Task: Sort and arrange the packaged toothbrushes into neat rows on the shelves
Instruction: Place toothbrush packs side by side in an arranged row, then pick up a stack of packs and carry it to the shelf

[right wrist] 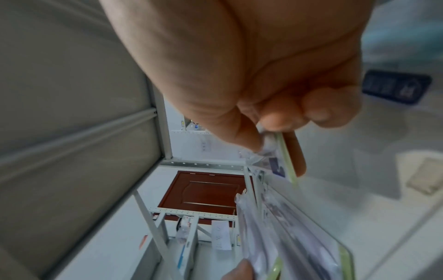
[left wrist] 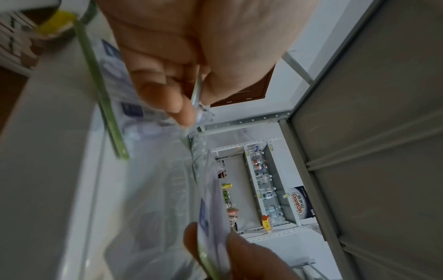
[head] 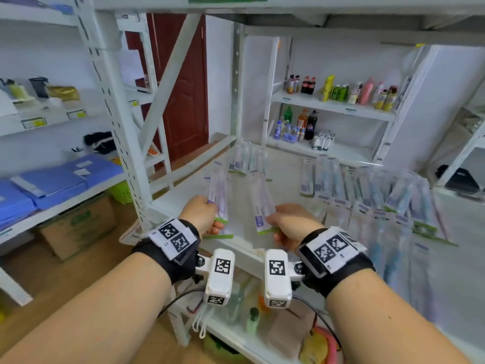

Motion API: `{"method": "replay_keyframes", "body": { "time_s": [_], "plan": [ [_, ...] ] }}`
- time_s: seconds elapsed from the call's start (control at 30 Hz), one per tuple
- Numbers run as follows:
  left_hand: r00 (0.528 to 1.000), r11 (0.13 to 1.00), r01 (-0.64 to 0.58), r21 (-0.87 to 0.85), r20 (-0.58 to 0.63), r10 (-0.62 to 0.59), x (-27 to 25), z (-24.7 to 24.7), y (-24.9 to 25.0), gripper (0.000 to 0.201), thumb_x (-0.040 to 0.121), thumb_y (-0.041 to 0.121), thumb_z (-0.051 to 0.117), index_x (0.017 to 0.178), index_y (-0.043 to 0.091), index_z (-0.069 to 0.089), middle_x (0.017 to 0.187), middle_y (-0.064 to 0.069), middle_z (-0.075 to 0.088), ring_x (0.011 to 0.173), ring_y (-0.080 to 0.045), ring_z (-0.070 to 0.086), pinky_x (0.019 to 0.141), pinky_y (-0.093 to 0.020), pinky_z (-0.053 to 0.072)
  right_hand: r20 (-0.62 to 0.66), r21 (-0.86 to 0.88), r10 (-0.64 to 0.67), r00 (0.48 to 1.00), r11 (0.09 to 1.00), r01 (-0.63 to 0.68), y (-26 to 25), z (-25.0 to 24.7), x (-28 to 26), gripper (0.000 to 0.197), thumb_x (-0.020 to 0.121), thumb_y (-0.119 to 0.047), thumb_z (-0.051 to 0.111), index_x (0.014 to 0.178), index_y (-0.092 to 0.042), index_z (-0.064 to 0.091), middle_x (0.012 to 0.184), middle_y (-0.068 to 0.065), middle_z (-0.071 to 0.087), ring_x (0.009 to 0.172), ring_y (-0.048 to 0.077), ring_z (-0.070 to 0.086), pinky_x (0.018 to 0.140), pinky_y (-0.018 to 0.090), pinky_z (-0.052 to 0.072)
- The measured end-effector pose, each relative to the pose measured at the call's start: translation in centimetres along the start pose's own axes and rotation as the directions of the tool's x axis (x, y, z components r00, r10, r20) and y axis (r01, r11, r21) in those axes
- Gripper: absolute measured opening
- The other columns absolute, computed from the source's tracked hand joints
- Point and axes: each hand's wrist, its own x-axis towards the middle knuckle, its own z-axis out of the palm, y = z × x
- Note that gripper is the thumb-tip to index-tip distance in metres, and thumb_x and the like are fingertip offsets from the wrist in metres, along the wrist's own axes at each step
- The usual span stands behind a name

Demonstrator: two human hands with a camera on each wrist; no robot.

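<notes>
Holding one toothbrush pack (head: 219, 199) pinched in our left hand (head: 200, 212) and another pack (head: 262, 203) in our right hand (head: 288, 223), just above the white shelf (head: 183, 195), we judge the slick plastic could slip (each grip is only a fingertip pinch) and scatter the loose packs (head: 380, 195) right of our hands. Beyond the shelf, a drinks rack (head: 333, 106) and a red door (head: 183, 88).

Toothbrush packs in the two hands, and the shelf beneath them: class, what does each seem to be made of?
Toothbrush packs: likely a clear, glossy plastic blister on a printed card with a green edge; the wrist views show the see-through shell. Shelf: likely white-painted metal, judging by its punched uprights; the board's own material cannot be told.
</notes>
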Motion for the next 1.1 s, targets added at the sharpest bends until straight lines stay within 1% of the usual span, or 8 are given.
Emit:
{"method": "replay_keyframes", "body": {
  "time_s": [0.13, 0.43, 0.5, 0.57, 0.63, 0.7, 0.9, 1.1],
  "plan": [
    [0.999, 0.998, 0.012, 0.062, 0.049, -0.015, 1.2, -1.4, -0.4, 0.012, 0.097, 0.002, 0.033, 0.100, 0.000, 0.044, 0.070, -0.017, 0.050, 0.051, -0.024, 0.057, 0.037, -0.021, 0.044, 0.032, -0.204, 0.001, 0.999, 0.979, 0.006, -0.2, 1.6, 0.7, 0.018, 0.080, -0.006, 0.054, 0.090, 0.005, 0.065, 0.050, 0.010, 0.052, 0.045, 0.025, 0.051, 0.051, 0.030, 0.044],
    [0.995, 0.949, -0.055, 0.311, 0.101, 0.025, 2.6, -3.0, -1.4, 0.012, 0.092, 0.012, 0.048, 0.087, 0.008, 0.058, 0.056, -0.011, 0.052, 0.039, -0.017, 0.047, 0.042, -0.021, 0.039, 0.041, -0.151, 0.084, 0.996, 0.986, -0.076, -0.2, 3.4, 0.6, 0.018, 0.088, -0.002, 0.054, 0.106, -0.002, 0.055, 0.077, 0.016, 0.062, 0.048, 0.022, 0.061, 0.072, 0.054, 0.056],
    [0.995, 0.932, -0.097, 0.350, 0.068, 0.078, 2.6, -3.1, -1.3, 0.013, 0.088, 0.008, 0.049, 0.077, 0.006, 0.056, 0.061, -0.015, 0.049, 0.032, -0.014, 0.046, 0.036, -0.020, 0.037, 0.041, -0.127, 0.087, 0.995, 0.989, -0.081, -0.3, 3.2, 0.2, 0.029, 0.090, -0.002, 0.053, 0.118, -0.003, 0.050, 0.083, 0.017, 0.060, 0.047, 0.021, 0.063, 0.064, 0.048, 0.059],
    [0.989, 0.922, -0.142, 0.361, 0.018, 0.145, 2.4, -2.8, -0.8, 0.011, 0.088, 0.007, 0.051, 0.094, 0.006, 0.060, 0.083, -0.018, 0.056, 0.049, -0.020, 0.058, 0.038, -0.021, 0.043, 0.034, -0.116, 0.073, 0.997, 0.991, -0.069, -0.5, 2.7, -0.4, 0.034, 0.091, -0.002, 0.050, 0.125, -0.004, 0.049, 0.079, 0.017, 0.060, 0.041, 0.017, 0.062, 0.044, 0.033, 0.055],
    [0.979, 0.907, -0.185, 0.379, -0.009, 0.204, 2.2, -1.9, -0.2, 0.038, 0.088, 0.010, 0.054, 0.125, 0.006, 0.055, 0.114, -0.016, 0.059, 0.085, -0.030, 0.064, 0.062, -0.028, 0.055, 0.021, -0.104, 0.049, 0.999, 0.993, -0.047, -0.6, 1.7, -1.2, 0.033, 0.091, -0.003, 0.050, 0.124, -0.007, 0.051, 0.072, 0.014, 0.062, 0.039, 0.014, 0.061, 0.039, 0.025, 0.050],
    [0.966, 0.886, -0.253, 0.388, 0.045, 0.256, 1.7, -0.4, 0.6, 0.042, 0.087, 0.011, 0.056, 0.129, 0.007, 0.054, 0.123, -0.015, 0.059, 0.100, -0.031, 0.061, 0.085, -0.036, 0.052, 0.000, -0.108, 0.016, 1.000, 0.994, -0.015, -0.8, 0.2, -2.0, 0.029, 0.090, -0.004, 0.051, 0.118, -0.010, 0.056, 0.069, 0.010, 0.063, 0.041, 0.013, 0.061, 0.047, 0.027, 0.055],
    [0.927, 0.894, -0.262, 0.364, 0.352, 0.128, -0.8, 6.3, 1.3, 0.042, 0.081, 0.017, 0.070, 0.120, 0.006, 0.059, 0.086, -0.009, 0.064, 0.053, -0.019, 0.054, 0.046, -0.022, 0.043, -0.190, -0.088, -0.017, 0.982, 0.996, 0.001, 0.8, -5.8, -4.2, 0.022, 0.085, -0.002, 0.058, 0.103, -0.013, 0.065, 0.070, 0.010, 0.064, 0.034, 0.009, 0.053, 0.041, 0.021, 0.047],
    [0.888, 0.753, -0.335, 0.566, 0.458, 0.050, -2.2, 10.1, 0.9, 0.069, 0.072, 0.030, 0.077, 0.131, 0.007, 0.048, 0.116, -0.010, 0.061, 0.085, -0.022, 0.063, 0.065, -0.025, 0.050, -0.322, -0.070, 0.009, 0.947, 0.997, -0.033, 3.7, -10.9, -6.0, 0.021, 0.082, -0.001, 0.059, 0.099, -0.013, 0.065, 0.068, 0.007, 0.065, 0.033, 0.013, 0.047, 0.043, 0.024, 0.041]
  ]
}}
